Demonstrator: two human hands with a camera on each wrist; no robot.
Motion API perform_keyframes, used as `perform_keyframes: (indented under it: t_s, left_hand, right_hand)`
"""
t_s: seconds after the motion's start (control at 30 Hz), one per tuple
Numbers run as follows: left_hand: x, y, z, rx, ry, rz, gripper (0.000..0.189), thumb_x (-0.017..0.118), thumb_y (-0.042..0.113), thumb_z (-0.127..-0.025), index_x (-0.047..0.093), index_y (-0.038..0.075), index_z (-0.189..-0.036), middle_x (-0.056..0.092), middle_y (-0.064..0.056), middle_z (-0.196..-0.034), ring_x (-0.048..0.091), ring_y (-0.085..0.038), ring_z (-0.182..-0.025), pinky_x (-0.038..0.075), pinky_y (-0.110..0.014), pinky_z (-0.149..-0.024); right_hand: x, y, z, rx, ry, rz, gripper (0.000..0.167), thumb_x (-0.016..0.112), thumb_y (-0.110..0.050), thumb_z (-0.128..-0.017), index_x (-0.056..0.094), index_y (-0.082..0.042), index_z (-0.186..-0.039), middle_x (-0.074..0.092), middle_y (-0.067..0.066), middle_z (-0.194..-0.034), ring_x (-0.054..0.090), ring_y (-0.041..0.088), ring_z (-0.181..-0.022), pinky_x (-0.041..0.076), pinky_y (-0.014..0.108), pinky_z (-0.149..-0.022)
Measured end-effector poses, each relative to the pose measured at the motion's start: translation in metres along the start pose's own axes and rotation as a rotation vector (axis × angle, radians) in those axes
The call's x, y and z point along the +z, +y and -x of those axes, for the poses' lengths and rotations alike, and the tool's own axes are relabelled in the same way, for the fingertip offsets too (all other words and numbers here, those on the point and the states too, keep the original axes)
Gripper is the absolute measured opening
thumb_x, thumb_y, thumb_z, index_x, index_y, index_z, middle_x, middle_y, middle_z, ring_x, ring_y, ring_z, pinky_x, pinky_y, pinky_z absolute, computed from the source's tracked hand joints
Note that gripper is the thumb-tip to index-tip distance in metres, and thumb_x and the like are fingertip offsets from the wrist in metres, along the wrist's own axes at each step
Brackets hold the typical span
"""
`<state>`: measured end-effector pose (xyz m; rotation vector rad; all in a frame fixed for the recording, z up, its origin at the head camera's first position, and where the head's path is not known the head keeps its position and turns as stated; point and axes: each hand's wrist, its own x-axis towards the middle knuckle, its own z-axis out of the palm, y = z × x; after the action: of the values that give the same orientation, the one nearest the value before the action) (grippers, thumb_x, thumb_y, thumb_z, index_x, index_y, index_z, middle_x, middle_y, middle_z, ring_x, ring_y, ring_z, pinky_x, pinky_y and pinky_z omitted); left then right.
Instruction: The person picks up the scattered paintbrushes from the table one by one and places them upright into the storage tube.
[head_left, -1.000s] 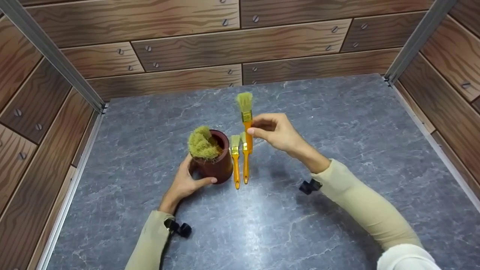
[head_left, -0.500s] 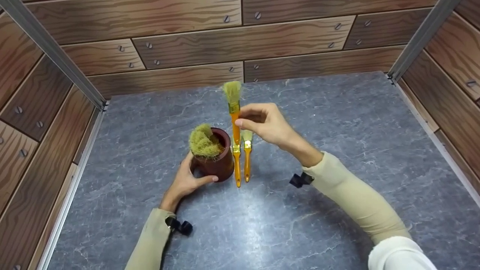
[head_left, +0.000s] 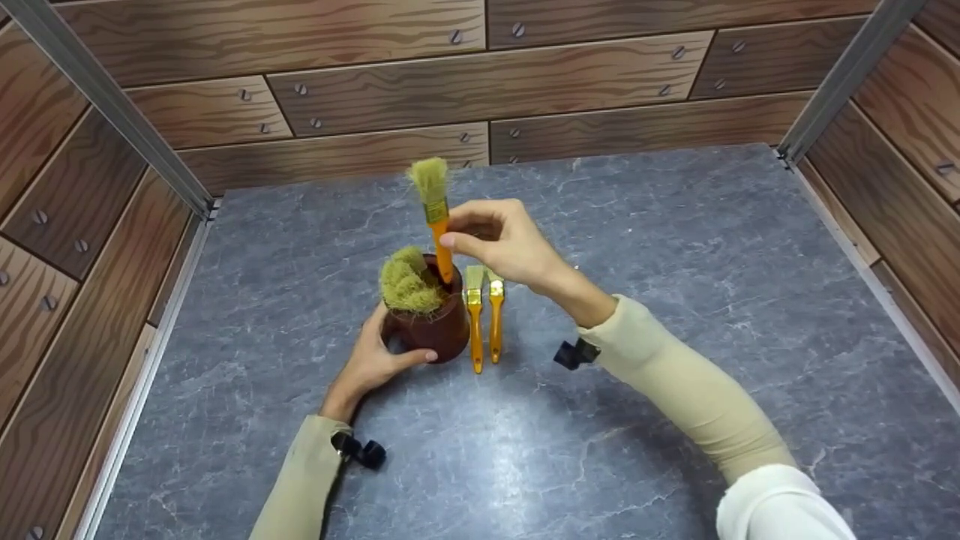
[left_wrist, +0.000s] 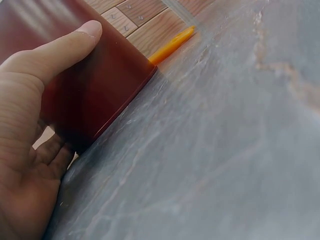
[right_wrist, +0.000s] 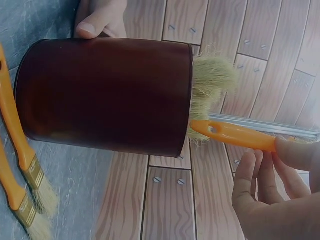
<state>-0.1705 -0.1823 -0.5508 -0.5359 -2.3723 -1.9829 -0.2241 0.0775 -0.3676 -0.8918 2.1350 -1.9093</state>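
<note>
My left hand (head_left: 375, 360) grips a dark red-brown cylindrical holder (head_left: 442, 330) from its left side, thumb across the front. The holder stands upright on the table, and a clump of pale bristles (head_left: 409, 281) sticks out of its left part. Between thumb and fingers of my right hand (head_left: 510, 244) is a paintbrush (head_left: 439, 217), bristles up, its orange handle end at the holder's mouth. In the right wrist view that handle (right_wrist: 240, 135) appears near the rim. Two more paintbrushes, a left one (head_left: 476, 322) and a right one (head_left: 496, 319), lie just right of the holder.
A grey marbled tabletop (head_left: 645, 225) spreads around the hands. Wood-patterned panels (head_left: 375, 97) wall the back and both sides, with metal posts (head_left: 832, 82) at the rear corners. A small black device (head_left: 576, 352) is fixed at the right cuff.
My right hand has carried the paintbrush up and leftward, from above the two lying brushes to over the holder's opening. The left hand keeps its grip on the holder.
</note>
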Motion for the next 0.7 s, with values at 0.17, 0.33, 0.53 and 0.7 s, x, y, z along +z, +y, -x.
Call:
perform_keyframes:
  t_s: [0.17, 0.33, 0.53, 0.7]
  left_hand:
    - [0.001, 0.0, 0.0, 0.006, -0.003, 0.008, 0.102, 0.098, 0.01, -0.077, 0.044, 0.028, -0.161, 0.059, 0.003, -0.154, 0.058, -0.018, -0.141, 0.045, -0.035, -0.121]
    - [0.001, -0.001, -0.001, 0.008, 0.001, -0.003, 0.102, 0.098, 0.011, -0.077, 0.043, 0.027, -0.162, 0.059, 0.002, -0.154, 0.056, -0.02, -0.143, 0.043, -0.036, -0.123]
    - [0.001, -0.001, -0.002, 0.008, 0.011, -0.009, 0.1, 0.099, 0.011, -0.077, 0.045, 0.025, -0.16, 0.06, 0.002, -0.154, 0.056, -0.021, -0.143, 0.041, -0.039, -0.125]
    - [0.0, -0.002, -0.002, 0.004, 0.015, -0.02, 0.1, 0.1, 0.013, -0.075, 0.047, 0.025, -0.159, 0.061, 0.002, -0.153, 0.056, -0.02, -0.143, 0.038, -0.042, -0.126]
  right_hand:
    - [0.008, 0.006, -0.007, -0.022, -0.013, 0.022, 0.019, 0.076, -0.007, -0.099, 0.079, -0.002, -0.118, 0.08, 0.01, -0.106, 0.076, 0.022, -0.093, 0.064, 0.036, -0.086]
    - [0.012, 0.012, -0.01, -0.035, -0.011, 0.032, 0.018, 0.076, -0.008, -0.1, 0.079, -0.001, -0.116, 0.08, 0.013, -0.107, 0.076, 0.026, -0.094, 0.064, 0.041, -0.087]
    - [0.014, 0.016, -0.01, -0.029, 0.004, 0.046, 0.021, 0.077, -0.007, -0.099, 0.079, -0.001, -0.119, 0.079, 0.016, -0.11, 0.076, 0.03, -0.098, 0.064, 0.039, -0.089]
    - [0.014, 0.021, -0.009, -0.015, 0.009, 0.051, 0.027, 0.076, -0.006, -0.099, 0.077, -0.002, -0.126, 0.077, 0.016, -0.12, 0.076, 0.026, -0.105, 0.064, 0.04, -0.092]
